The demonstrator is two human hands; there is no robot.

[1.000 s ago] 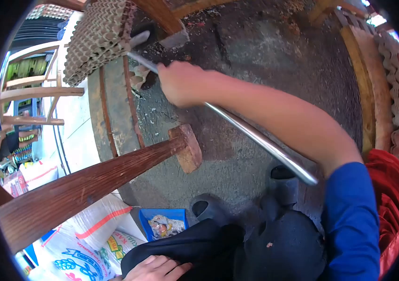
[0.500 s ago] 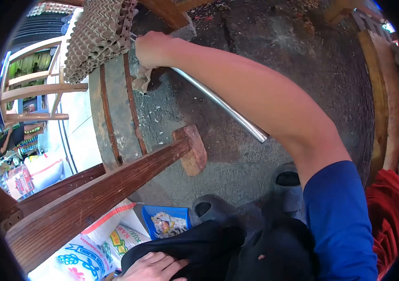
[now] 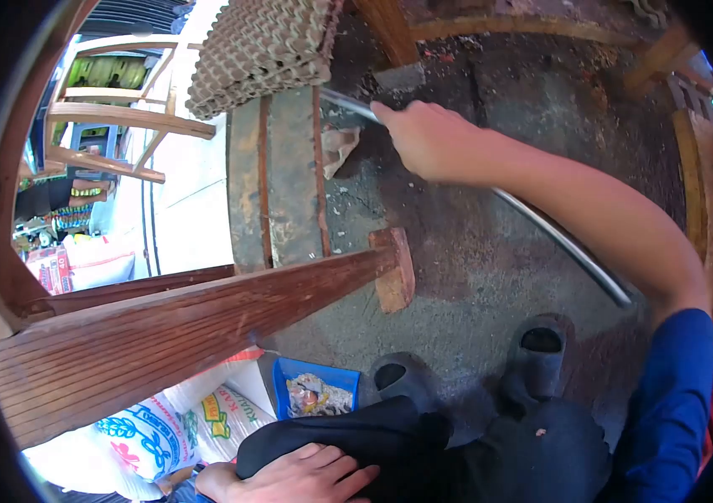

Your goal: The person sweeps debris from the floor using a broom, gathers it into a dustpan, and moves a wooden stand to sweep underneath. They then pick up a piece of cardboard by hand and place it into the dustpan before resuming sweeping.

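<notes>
My right hand [image 3: 428, 138] is closed round a long metal tube [image 3: 562, 239], which slants from the egg trays down to the right, past my forearm. The tube's far end touches or lies close to the lower edge of the stacked grey egg trays [image 3: 264, 54]; the contact is unclear. A torn piece of tray [image 3: 340, 151] lies on the floor left of that hand. My left hand [image 3: 310, 474] rests on my dark-clothed thigh, its fingers spread and holding nothing.
A wooden beam [image 3: 206, 327] crosses the lower left, its end by a wooden block [image 3: 396, 281]. A blue dustpan [image 3: 316, 390] with debris sits near my feet, beside printed sacks [image 3: 151, 436]. Wooden chair-like frames [image 3: 122, 113] and a person's arm [image 3: 88, 193] show at the left.
The view has shifted, so the surroundings appear further right. My right hand has drawn back from the egg trays with the tube, leaving more of the tube's far end visible.
</notes>
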